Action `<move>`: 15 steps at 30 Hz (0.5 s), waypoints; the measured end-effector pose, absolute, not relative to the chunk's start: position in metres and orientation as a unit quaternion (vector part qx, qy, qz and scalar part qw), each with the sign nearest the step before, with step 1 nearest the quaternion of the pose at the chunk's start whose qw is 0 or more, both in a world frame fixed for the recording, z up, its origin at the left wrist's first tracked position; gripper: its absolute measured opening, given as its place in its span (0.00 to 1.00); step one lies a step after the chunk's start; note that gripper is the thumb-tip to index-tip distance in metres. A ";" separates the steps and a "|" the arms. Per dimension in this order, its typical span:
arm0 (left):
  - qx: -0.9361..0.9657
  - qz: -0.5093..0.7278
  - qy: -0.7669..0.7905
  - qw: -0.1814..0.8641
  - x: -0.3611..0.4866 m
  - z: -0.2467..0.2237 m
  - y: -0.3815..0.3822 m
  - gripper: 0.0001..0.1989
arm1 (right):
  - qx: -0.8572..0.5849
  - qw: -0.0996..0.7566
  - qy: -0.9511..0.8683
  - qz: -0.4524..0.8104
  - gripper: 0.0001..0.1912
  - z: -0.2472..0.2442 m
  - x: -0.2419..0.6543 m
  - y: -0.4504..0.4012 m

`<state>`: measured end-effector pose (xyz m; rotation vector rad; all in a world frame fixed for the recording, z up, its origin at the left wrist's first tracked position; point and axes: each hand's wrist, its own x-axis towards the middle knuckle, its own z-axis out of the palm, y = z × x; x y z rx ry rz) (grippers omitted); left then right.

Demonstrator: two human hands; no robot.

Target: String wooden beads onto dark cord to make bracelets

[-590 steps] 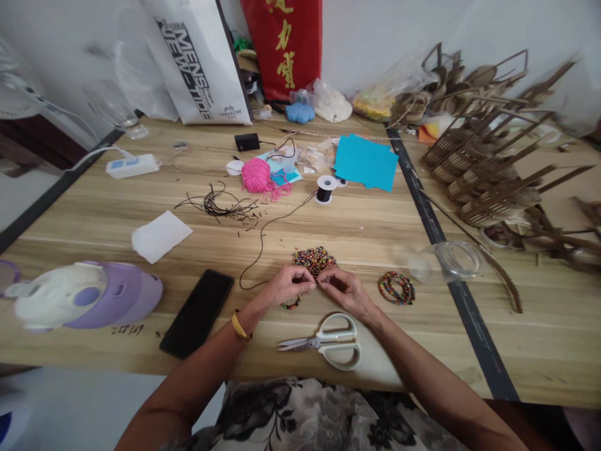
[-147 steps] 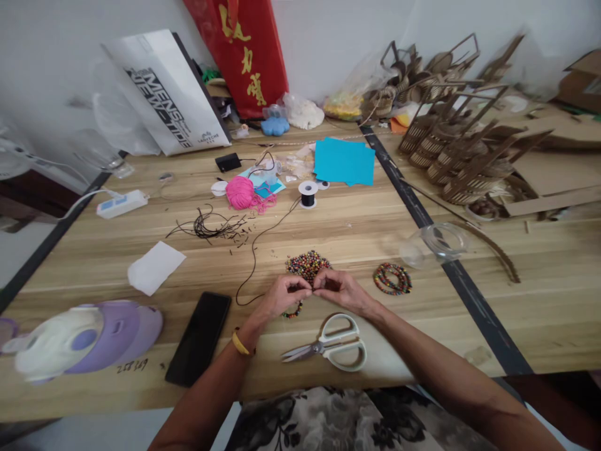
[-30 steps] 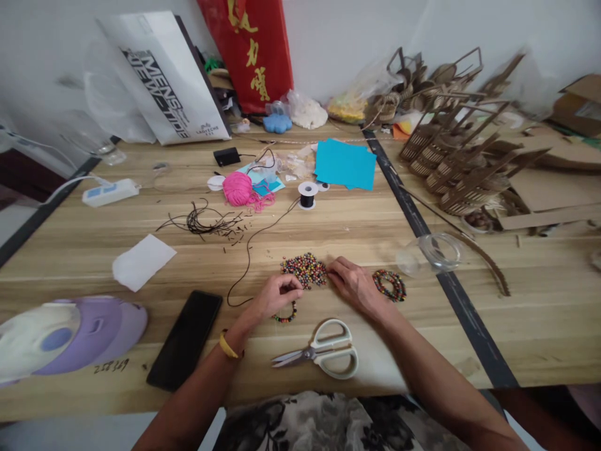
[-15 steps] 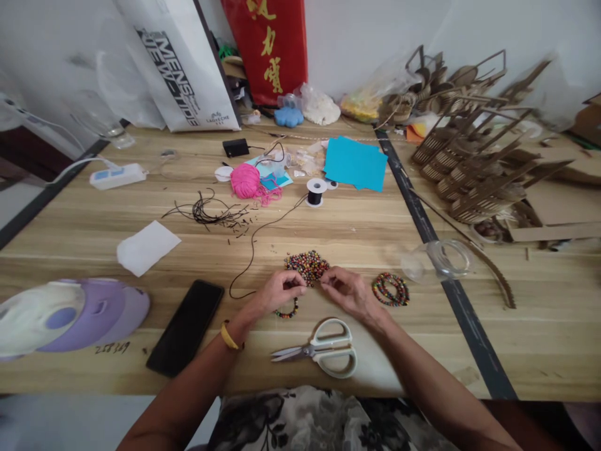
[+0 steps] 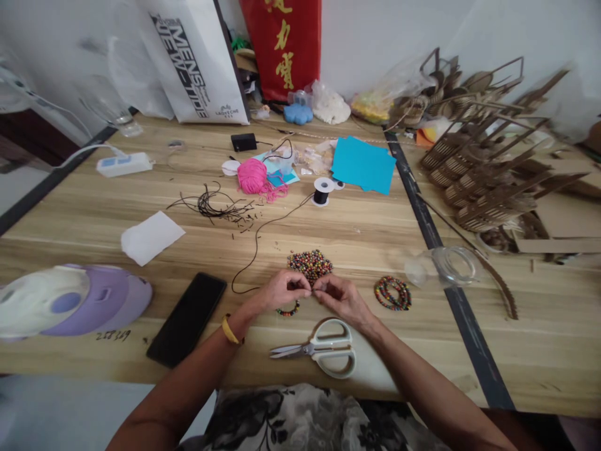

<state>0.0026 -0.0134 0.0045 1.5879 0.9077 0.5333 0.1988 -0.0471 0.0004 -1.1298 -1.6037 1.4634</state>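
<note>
My left hand (image 5: 284, 289) is closed in a pinch on the black cord (image 5: 246, 290), which runs in from the left. A short row of strung beads (image 5: 288, 311) hangs in a curve below that hand. My right hand (image 5: 342, 297) is also pinched, its fingertips almost touching the left ones; whatever is between them is too small to make out. Just beyond both hands lies a heap of small multicoloured beads (image 5: 312, 263). The cord leads back to a white spool (image 5: 322, 191) wound with black. Coiled beaded strands (image 5: 392, 293) rest to the right.
Scissors (image 5: 312, 349) with pale handles lie close in front of my hands. A black phone (image 5: 188, 319) and a purple-and-white device (image 5: 106, 300) are on the left. Farther back sit pink yarn (image 5: 252, 175), cord scraps (image 5: 216, 205) and blue sheets (image 5: 364, 165). Brown woven baskets (image 5: 483, 181) stand right.
My right hand has moved left and slightly down, bringing its fingertips to those of my left hand. The whole view has shifted a little.
</note>
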 end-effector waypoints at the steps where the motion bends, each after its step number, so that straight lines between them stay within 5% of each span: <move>1: 0.679 0.229 0.387 0.580 0.003 0.005 -0.014 0.06 | -0.432 0.341 -0.608 0.572 0.14 0.001 0.199 -0.047; 15: 0.694 0.210 0.390 0.568 0.002 0.006 -0.014 0.07 | -0.429 0.339 -0.567 0.616 0.15 0.007 0.197 -0.046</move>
